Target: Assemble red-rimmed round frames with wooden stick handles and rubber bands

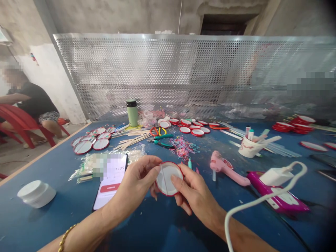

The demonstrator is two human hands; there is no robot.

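Both my hands hold a small round mirror (168,177) with a red rim, just above the blue table (162,227). My left hand (136,185) pinches its left edge with thumb and fingers. From the right, my right hand (195,192) grips it, thumb pressed on the face. A thin line crosses the mirror's face from top to bottom. Beside my left hand lies a lit phone (111,180).
Several red-rimmed mirrors (90,141) lie at the left, and more red-rimmed mirrors (191,127) at the back. Also here: wooden sticks (132,140), pliers (162,141), coloured rubber bands (183,147), a pink glue gun (227,169), a cup (248,147), a green flask (132,112), a white jar (36,193), a charger cable (262,199). A person sits far left (31,101).
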